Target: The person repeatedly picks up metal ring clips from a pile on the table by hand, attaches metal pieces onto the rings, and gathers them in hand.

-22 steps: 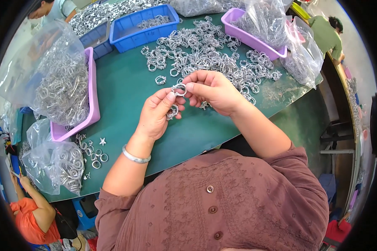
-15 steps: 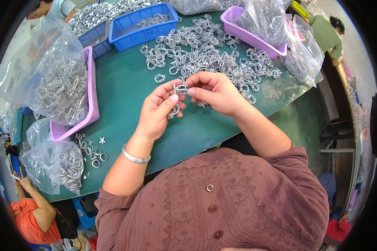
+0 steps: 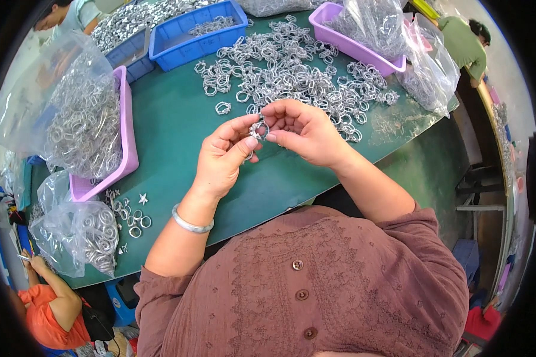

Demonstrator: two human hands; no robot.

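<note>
My left hand [image 3: 223, 157] and my right hand [image 3: 304, 131] meet above the green table [image 3: 178, 131], both pinching one small silver metal ring [image 3: 258, 129] between thumbs and fingertips. More silver pieces seem tucked under my left fingers. A wide heap of loose silver rings [image 3: 292, 74] lies on the table just beyond my hands. One single ring [image 3: 222, 107] lies apart to the left of the heap. A silver bangle [image 3: 190, 222] circles my left wrist.
A purple tray with a bag of rings [image 3: 92, 128] stands at the left, another bag [image 3: 77, 229] and several loose rings [image 3: 134, 217] near the front left. Blue bins [image 3: 190, 33] and a purple tray [image 3: 363, 35] stand at the back. Other people sit at far left and right.
Both hands stay together on the ring; my fingers have shifted slightly around it. Nothing else moved.
</note>
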